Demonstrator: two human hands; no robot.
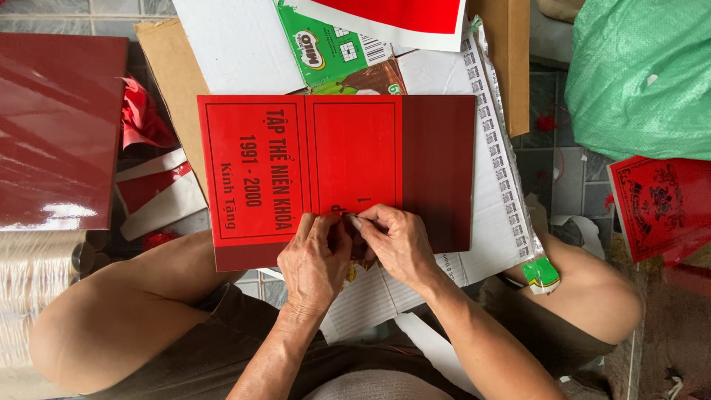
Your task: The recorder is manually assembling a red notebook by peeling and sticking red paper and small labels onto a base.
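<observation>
- My left hand (315, 259) and right hand (396, 241) meet, fingertips pinched together on the near edge of one red cover (333, 174).
- One green sack (641, 74) lies far right.

Red scraps (141, 118) and film rolls (41, 270) are crowding the left. A green sack (641, 74) is blocking the upper right; bare tiles (566, 174) are leaving room beside it.
</observation>
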